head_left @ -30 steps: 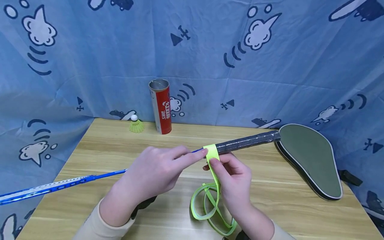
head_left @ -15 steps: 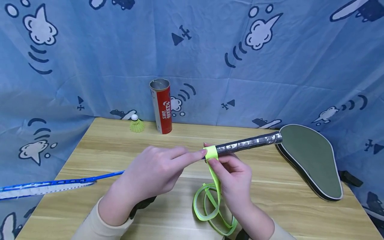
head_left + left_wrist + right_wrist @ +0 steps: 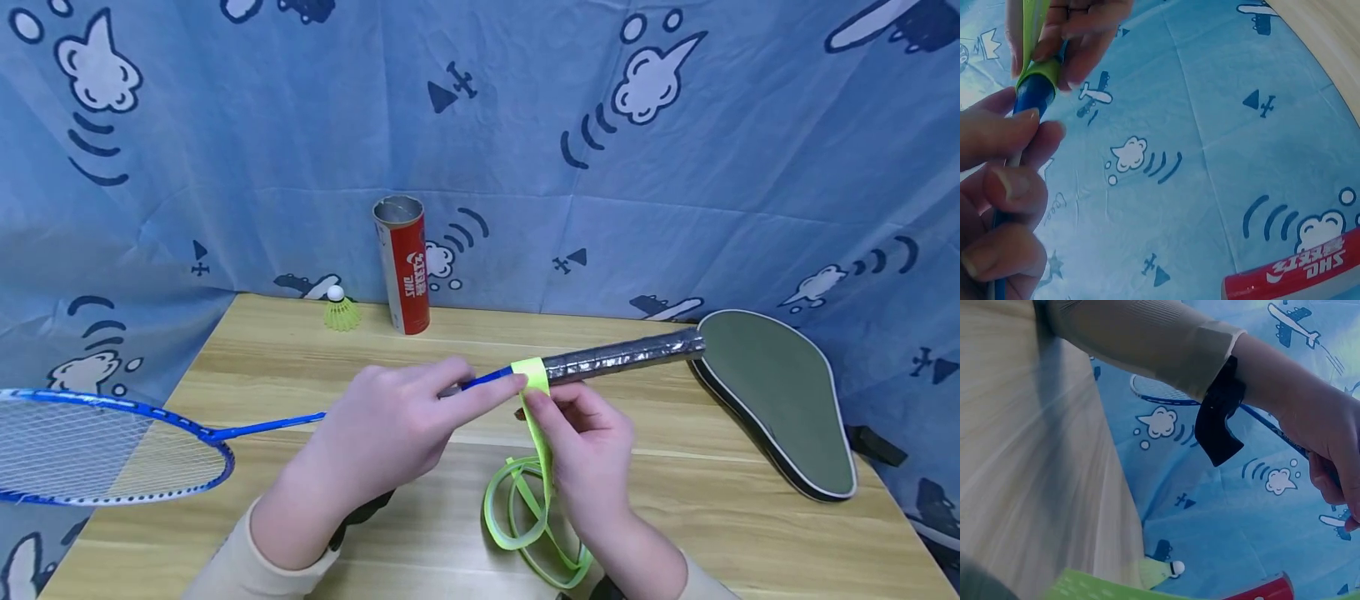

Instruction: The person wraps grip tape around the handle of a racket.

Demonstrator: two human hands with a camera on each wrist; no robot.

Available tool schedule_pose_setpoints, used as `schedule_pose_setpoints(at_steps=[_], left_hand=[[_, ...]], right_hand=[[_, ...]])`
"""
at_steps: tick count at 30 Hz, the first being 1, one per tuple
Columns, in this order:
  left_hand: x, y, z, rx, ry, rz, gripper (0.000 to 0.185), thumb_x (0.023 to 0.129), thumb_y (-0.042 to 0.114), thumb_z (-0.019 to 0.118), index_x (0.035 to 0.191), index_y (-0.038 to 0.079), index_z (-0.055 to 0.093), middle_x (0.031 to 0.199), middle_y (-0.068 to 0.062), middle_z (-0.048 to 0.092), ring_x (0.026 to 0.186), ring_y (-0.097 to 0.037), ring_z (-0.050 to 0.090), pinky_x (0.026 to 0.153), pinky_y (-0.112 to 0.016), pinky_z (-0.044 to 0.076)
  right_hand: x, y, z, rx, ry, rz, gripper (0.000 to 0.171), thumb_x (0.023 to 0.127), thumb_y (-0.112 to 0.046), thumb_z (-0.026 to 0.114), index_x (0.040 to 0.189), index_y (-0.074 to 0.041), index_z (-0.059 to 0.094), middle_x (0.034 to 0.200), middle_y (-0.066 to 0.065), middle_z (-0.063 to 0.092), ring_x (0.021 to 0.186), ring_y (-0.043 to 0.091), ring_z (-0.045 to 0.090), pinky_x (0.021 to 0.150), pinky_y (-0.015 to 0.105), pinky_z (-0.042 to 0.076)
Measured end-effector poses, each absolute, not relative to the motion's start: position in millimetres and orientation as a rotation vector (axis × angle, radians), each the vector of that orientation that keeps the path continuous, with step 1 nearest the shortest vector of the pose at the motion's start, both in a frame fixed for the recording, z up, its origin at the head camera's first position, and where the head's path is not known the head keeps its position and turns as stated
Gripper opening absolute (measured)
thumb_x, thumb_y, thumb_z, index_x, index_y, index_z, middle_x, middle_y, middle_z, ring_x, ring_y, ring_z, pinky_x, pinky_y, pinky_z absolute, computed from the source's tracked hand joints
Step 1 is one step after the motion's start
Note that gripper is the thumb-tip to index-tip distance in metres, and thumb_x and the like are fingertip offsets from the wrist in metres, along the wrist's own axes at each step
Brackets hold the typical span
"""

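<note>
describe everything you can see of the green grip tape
The green grip tape is a thin, bright yellow-green strip that looks soft and flexible. One end is wound round the racket handle where it meets the blue shaft, making a single band there. From the band it hangs down between the fingers of the right hand, which pinches it, while the left hand presses a fingertip on the wound part. The loose rest lies in slack loops on the wooden table, near its front edge.
</note>
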State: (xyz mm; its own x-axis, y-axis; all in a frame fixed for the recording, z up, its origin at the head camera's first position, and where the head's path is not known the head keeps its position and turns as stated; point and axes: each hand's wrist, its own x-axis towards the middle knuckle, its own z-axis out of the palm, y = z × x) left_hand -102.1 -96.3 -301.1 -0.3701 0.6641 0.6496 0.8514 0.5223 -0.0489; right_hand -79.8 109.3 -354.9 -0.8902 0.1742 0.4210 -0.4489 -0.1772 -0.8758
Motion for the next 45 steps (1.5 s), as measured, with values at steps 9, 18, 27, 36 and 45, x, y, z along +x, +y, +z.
schedule_pose_setpoints(at_steps=[9,18,27,36,45], left_hand=[[-103.2,-101.8,-298.4,-1.243,-2.139,-0.437,0.061,0.086,-0.007,0.058,0.139,0.022,0.065,0.087,0.006,0.063,0.051,-0.007,0.044,0.043,-0.016,0.023],[-102.4,-103.6,-298.4,-1.276,-2.194,-0.473,0.065,0.083,-0.008,0.058,0.142,0.02,0.063,0.082,0.007,0.058,0.049,-0.005,0.031,0.045,-0.016,0.021],[-100.5,-105.4,-298.6,-1.305,-2.28,-0.558,0.057,0.09,-0.002,0.062,0.144,0.019,0.061,0.096,0.006,0.069,0.052,-0.005,0.042,0.047,-0.016,0.033],[-99.8,-105.3,-297.7,-1.318,-2.337,-0.595,0.055,0.094,0.002,0.062,0.147,0.018,0.057,0.112,0.004,0.073,0.059,-0.007,0.056,0.052,-0.019,0.045],[-97.4,-100.8,-298.0,-1.263,-2.424,-0.605,0.045,0.1,0.012,0.063,0.145,0.018,0.059,0.118,0.005,0.074,0.068,-0.006,0.063,0.059,-0.025,0.054]], right_hand=[[-79.9,110.7,-355.6,0.517,-1.737,2.177,0.015,0.094,0.015,0.06,0.091,0.004,0.07,0.084,0.003,0.076,0.07,0.016,0.073,0.058,0.026,0.058],[-82.5,110.3,-357.5,0.438,-1.69,2.139,0.03,0.086,0.02,0.067,0.083,-0.007,0.078,0.088,0.005,0.078,0.077,0.015,0.074,0.067,0.024,0.059],[-82.3,111.7,-363.5,0.486,-1.662,1.935,0.014,0.084,0.011,0.078,0.078,-0.003,0.077,0.077,-0.007,0.075,0.063,0.002,0.065,0.055,0.016,0.051],[-84.6,111.7,-363.3,0.689,-1.551,1.956,0.007,0.088,0.013,0.072,0.085,0.007,0.073,0.103,0.011,0.077,0.092,0.019,0.075,0.073,0.024,0.06],[-81.4,113.0,-363.9,0.57,-1.558,1.988,0.008,0.088,0.011,0.073,0.081,0.007,0.072,0.094,0.004,0.075,0.083,0.013,0.074,0.07,0.022,0.06]])
